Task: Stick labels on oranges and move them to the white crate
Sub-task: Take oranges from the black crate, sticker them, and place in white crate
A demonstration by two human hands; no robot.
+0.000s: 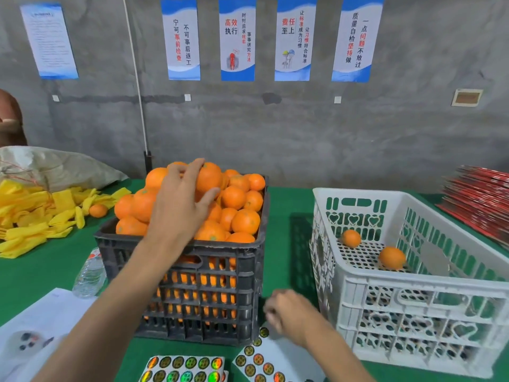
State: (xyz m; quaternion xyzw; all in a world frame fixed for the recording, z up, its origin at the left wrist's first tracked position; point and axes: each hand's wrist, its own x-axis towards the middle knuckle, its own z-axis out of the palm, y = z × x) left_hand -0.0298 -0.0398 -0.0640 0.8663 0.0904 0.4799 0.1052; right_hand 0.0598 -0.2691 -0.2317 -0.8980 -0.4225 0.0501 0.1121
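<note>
A black crate (228, 271) in the middle is heaped with oranges. My left hand (179, 199) reaches over the heap and its fingers curl round the top orange (209, 177). The white crate (413, 307) stands to the right and holds two oranges (351, 238) (392, 257). My right hand (289, 312) hovers low between the crates, above a sheet of round holographic labels (256, 362); its fingers are curled, blurred, and whether they pinch a label is unclear. A second label sheet (181, 368) lies at the front edge.
Yellow foam nets (35, 216) and a loose orange (98, 210) lie at the left, beside a grey sack. A plastic bottle (89, 274) lies left of the black crate, near white papers (46, 321). Red cartons (479, 199) are stacked at far right. Green cloth covers the table.
</note>
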